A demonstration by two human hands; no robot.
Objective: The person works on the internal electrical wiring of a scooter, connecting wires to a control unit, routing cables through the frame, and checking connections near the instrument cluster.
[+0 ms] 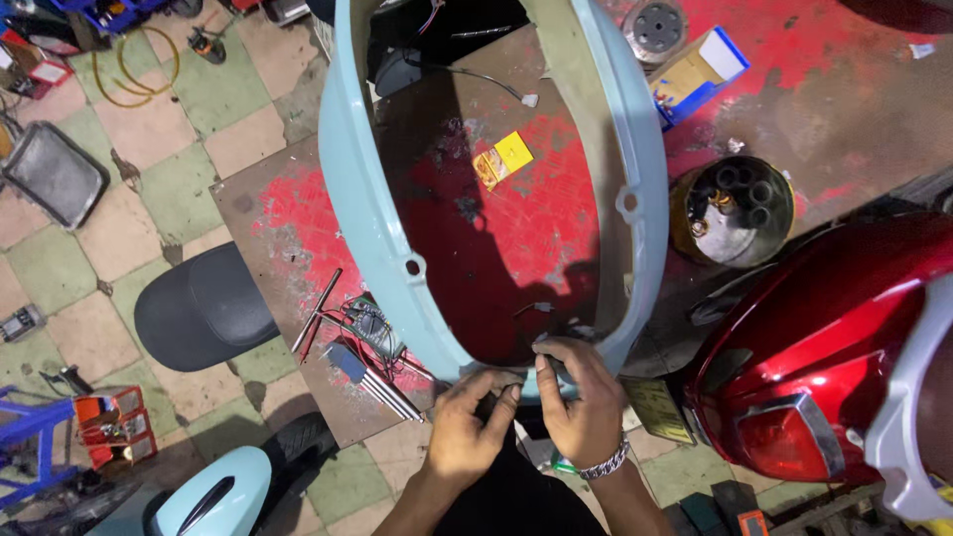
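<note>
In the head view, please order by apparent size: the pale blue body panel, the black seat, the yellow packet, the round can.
1. Pale blue body panel, though it is nearest the camera.
2. Black seat.
3. Round can.
4. Yellow packet.

Both hands work at the near end of the pale blue scooter body panel (357,208): left hand (469,427) underneath its rim, right hand (581,397), bracelet at the wrist, pinching something small and dark there. Red scooter tail (814,347) sits just right; black seat (204,308) lies left.
</note>
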